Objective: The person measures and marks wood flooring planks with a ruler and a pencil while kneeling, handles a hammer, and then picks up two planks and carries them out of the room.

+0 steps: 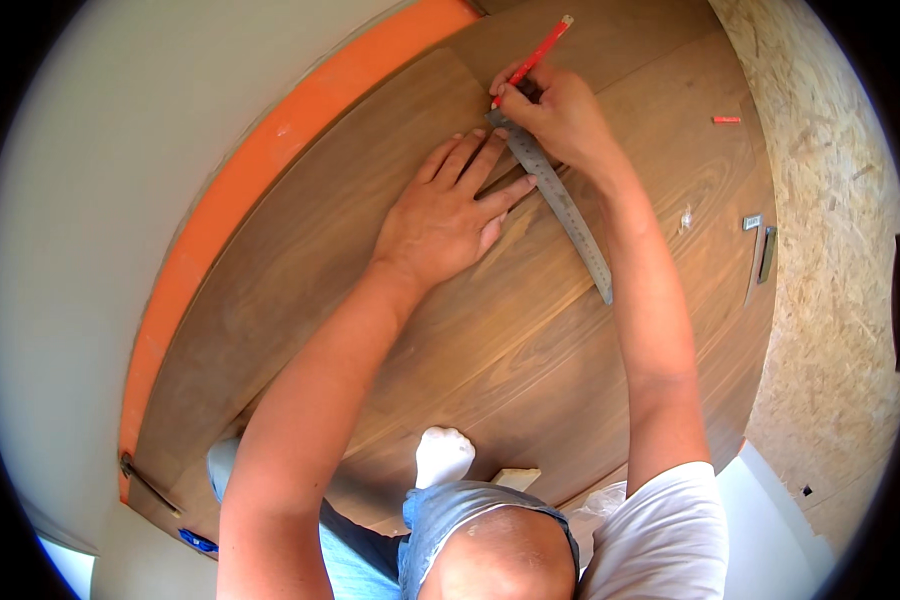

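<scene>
My right hand is closed around a red pencil; its lower tip is down by the far end of a grey metal ruler. The ruler lies slantwise on brown wood-look planks, running nearer and to the right. My left hand rests flat with its fingers spread, the fingertips pressing on the ruler's left edge near its far end. Any mark under the pencil tip is too small to make out.
An orange strip runs between the planks and the pale wall. At right lie a short red piece, a thin square tool, a dark bar and chipboard. A hammer-like tool and blue object lie lower left.
</scene>
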`<state>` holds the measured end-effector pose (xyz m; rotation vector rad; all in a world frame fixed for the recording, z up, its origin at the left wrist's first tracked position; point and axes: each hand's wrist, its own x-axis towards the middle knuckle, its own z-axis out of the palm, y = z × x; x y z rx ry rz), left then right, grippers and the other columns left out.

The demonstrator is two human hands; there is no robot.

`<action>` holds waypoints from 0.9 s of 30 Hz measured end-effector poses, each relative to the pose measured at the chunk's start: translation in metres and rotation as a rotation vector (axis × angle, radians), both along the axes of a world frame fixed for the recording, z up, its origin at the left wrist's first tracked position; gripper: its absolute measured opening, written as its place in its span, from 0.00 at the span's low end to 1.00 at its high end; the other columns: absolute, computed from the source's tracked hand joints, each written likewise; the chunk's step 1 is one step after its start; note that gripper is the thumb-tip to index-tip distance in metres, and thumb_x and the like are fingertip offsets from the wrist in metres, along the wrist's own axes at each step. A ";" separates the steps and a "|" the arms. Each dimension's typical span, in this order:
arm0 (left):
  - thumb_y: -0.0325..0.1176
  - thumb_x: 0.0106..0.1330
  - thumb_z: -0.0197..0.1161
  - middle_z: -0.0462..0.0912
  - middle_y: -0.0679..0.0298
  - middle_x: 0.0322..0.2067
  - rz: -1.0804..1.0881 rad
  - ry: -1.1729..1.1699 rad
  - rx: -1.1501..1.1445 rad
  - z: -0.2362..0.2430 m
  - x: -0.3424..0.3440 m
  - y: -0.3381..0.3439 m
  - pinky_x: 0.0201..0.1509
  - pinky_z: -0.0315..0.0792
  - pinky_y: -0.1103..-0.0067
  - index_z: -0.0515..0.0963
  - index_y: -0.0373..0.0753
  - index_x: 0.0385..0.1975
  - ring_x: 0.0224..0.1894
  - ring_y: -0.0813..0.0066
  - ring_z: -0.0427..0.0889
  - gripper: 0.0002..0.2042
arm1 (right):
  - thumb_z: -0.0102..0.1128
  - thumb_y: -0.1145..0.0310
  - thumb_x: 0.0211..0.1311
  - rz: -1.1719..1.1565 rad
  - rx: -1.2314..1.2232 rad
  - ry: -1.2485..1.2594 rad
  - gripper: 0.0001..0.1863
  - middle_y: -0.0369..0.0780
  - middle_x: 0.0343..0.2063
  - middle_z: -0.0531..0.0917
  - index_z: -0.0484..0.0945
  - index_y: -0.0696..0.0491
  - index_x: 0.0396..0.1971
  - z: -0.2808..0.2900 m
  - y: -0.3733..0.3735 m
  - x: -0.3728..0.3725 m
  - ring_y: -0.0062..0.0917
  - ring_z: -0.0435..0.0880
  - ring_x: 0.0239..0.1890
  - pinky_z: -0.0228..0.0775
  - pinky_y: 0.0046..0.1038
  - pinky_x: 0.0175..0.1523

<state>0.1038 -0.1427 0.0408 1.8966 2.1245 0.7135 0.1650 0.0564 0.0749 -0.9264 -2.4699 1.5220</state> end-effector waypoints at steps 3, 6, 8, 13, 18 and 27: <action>0.38 0.64 0.66 0.67 0.60 0.72 -0.010 0.010 -0.007 0.001 0.001 0.002 0.78 0.58 0.61 0.76 0.64 0.65 0.73 0.57 0.65 0.27 | 0.62 0.66 0.65 0.006 0.233 -0.008 0.10 0.36 0.27 0.84 0.83 0.56 0.39 0.002 0.010 0.007 0.19 0.81 0.31 0.73 0.27 0.38; 0.38 0.64 0.66 0.67 0.59 0.72 -0.015 0.022 0.004 0.004 0.000 0.002 0.77 0.59 0.61 0.76 0.64 0.65 0.73 0.57 0.65 0.27 | 0.63 0.69 0.66 -0.210 0.116 0.143 0.08 0.38 0.28 0.84 0.83 0.56 0.40 0.003 0.001 0.034 0.21 0.83 0.32 0.74 0.27 0.39; 0.38 0.65 0.66 0.67 0.59 0.72 -0.011 0.019 0.005 0.000 -0.002 -0.002 0.77 0.59 0.60 0.76 0.64 0.65 0.73 0.57 0.65 0.26 | 0.63 0.70 0.67 -0.347 0.025 0.216 0.08 0.42 0.31 0.85 0.83 0.56 0.43 0.009 -0.025 0.055 0.27 0.84 0.31 0.74 0.27 0.39; 0.38 0.66 0.65 0.66 0.59 0.73 -0.011 0.007 0.011 0.002 0.000 -0.003 0.78 0.59 0.60 0.76 0.62 0.65 0.73 0.56 0.65 0.26 | 0.71 0.75 0.57 -0.113 0.703 -0.014 0.18 0.44 0.37 0.83 0.82 0.54 0.48 0.007 -0.070 0.121 0.40 0.81 0.41 0.75 0.36 0.48; 0.38 0.65 0.66 0.66 0.56 0.72 -0.002 -0.107 0.016 0.007 -0.001 -0.002 0.77 0.60 0.59 0.76 0.57 0.65 0.74 0.52 0.64 0.26 | 0.74 0.77 0.51 -0.191 0.650 -0.009 0.21 0.43 0.39 0.83 0.81 0.54 0.47 0.001 -0.084 0.141 0.40 0.80 0.45 0.74 0.39 0.51; 0.36 0.65 0.68 0.68 0.46 0.68 0.071 -0.305 0.145 0.041 0.015 -0.089 0.74 0.64 0.56 0.76 0.40 0.60 0.70 0.43 0.67 0.23 | 0.67 0.77 0.55 0.003 1.058 0.042 0.17 0.43 0.36 0.84 0.84 0.54 0.47 -0.009 -0.065 0.160 0.40 0.83 0.39 0.77 0.40 0.43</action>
